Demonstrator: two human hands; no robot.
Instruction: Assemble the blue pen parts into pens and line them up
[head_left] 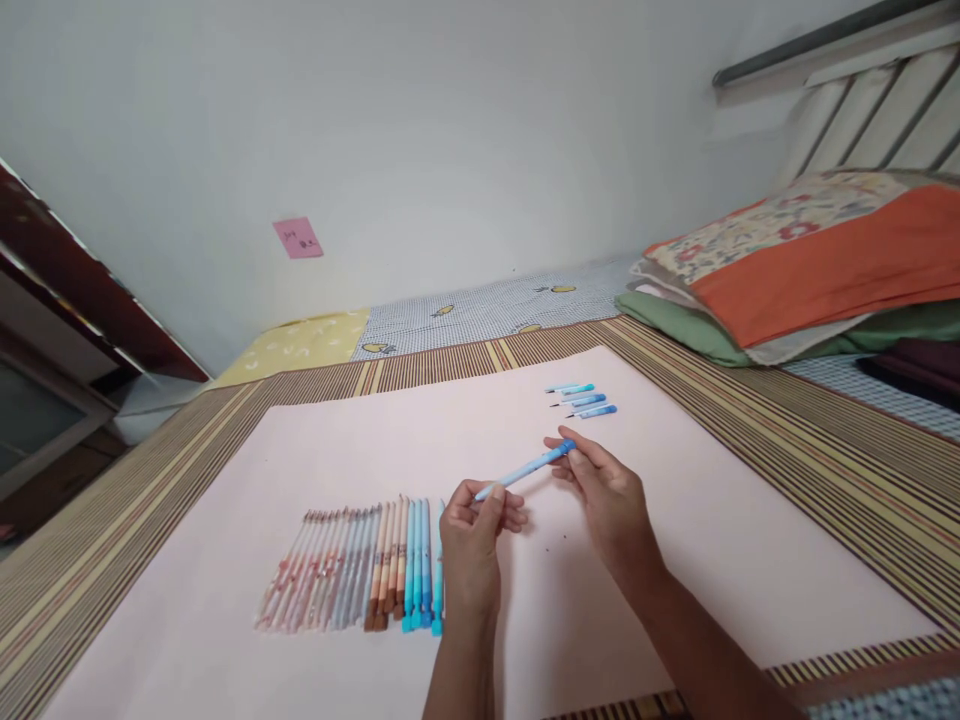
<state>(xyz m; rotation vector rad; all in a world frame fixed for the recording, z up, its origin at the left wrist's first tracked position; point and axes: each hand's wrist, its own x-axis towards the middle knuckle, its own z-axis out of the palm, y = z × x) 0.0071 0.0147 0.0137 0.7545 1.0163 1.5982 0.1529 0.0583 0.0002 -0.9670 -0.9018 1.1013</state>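
Between my two hands is a light-blue pen (pixel 525 470), tilted up to the right above a pale pink sheet. My left hand (pixel 476 525) pinches its pale, narrow end, while my right hand (pixel 607 490) grips the darker blue end with thumb and fingers. Left of my left hand lies a row of pens: clear ones with pinkish and greyish parts (pixel 319 570), brown-and-peach ones (pixel 388 565) and blue ones (pixel 418 565). My left hand partly hides the last blue pen. Beyond my right hand lie several shorter blue pen pieces (pixel 589 400) with thin dark tips.
The pink sheet (pixel 225 500) lies on a striped mat (pixel 810 450). Tiny dark specks (pixel 555 546) dot it below the held pen. Folded bedding (pixel 810 280) is piled at the back right, and a pink note (pixel 298 238) is on the wall.
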